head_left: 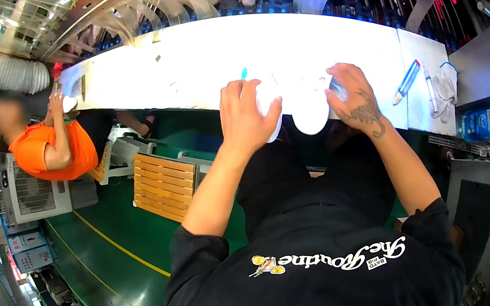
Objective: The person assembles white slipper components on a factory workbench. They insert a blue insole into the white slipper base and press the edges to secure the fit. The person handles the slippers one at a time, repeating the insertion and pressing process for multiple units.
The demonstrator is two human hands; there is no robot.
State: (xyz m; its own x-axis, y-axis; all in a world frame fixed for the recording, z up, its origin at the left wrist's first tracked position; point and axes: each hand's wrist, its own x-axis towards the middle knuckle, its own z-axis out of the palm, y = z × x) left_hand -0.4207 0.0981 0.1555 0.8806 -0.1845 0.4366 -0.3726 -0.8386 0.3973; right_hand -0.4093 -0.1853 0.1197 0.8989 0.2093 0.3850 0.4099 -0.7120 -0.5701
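Note:
Two white shoes lie side by side at the near edge of the brightly lit white table, toes toward me. My left hand (246, 114) grips the left white shoe (269, 102), with the thumb across its top. At the outer side of the right white shoe (311, 117), my right hand (351, 98) curls its fingers around it. Glare washes out the shoes' upper parts, so the fingertips are hard to make out. A small turquoise object (244, 73) shows just beyond my left fingers.
A blue-handled tool (407, 82) and white gloves (444, 92) lie on the right of the table (178, 60). A water bottle (485, 124) stands at far right. Machinery runs behind. At left, a person in orange (56, 149) holds a white shoe (69, 104). A wooden-slatted seat (164, 184) stands nearby.

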